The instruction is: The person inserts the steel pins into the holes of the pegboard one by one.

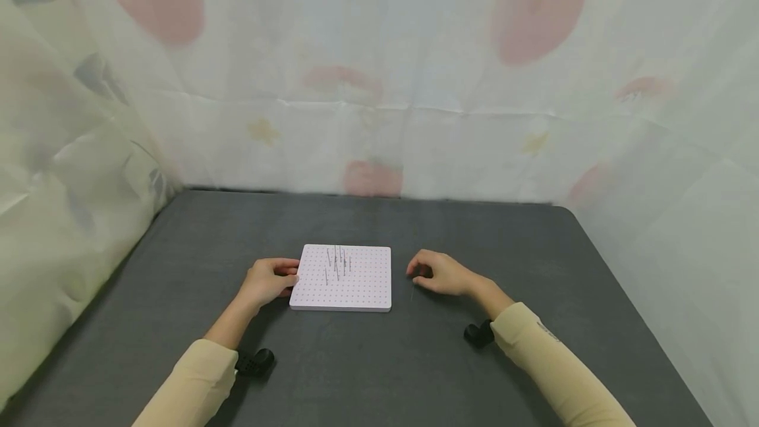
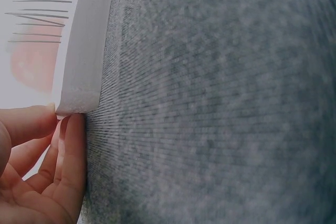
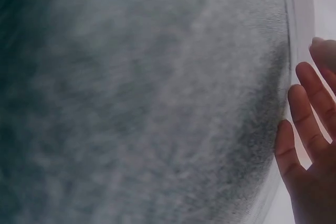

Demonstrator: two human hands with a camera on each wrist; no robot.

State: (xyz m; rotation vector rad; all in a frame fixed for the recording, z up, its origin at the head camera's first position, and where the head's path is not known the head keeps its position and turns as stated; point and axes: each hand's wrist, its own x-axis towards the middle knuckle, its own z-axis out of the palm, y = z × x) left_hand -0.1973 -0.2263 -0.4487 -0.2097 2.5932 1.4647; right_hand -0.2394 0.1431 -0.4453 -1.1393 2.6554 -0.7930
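Note:
A white board [image 1: 364,285] with a grid of small holes lies on the dark table. Several thin grey needles [image 1: 336,265] stand upright in its upper left part; the left wrist view shows these needles [image 2: 44,11] from the side. My left hand [image 1: 268,282] grips the board's left edge, thumb on top and fingers lower along the side [image 2: 52,156]. To the right of the board, my right hand [image 1: 441,273] hovers low with curled fingers, thumb and forefinger brought together. A faint thin needle [image 1: 412,292] shows below those fingertips. The right wrist view has the other fingers [image 3: 302,103] loosely bent.
The dark grey table [image 1: 474,229] stretches around the board on every side. White patterned curtains [image 1: 415,84] hang behind the table and along both sides. Each wrist carries a black camera [image 1: 256,362] on a strap.

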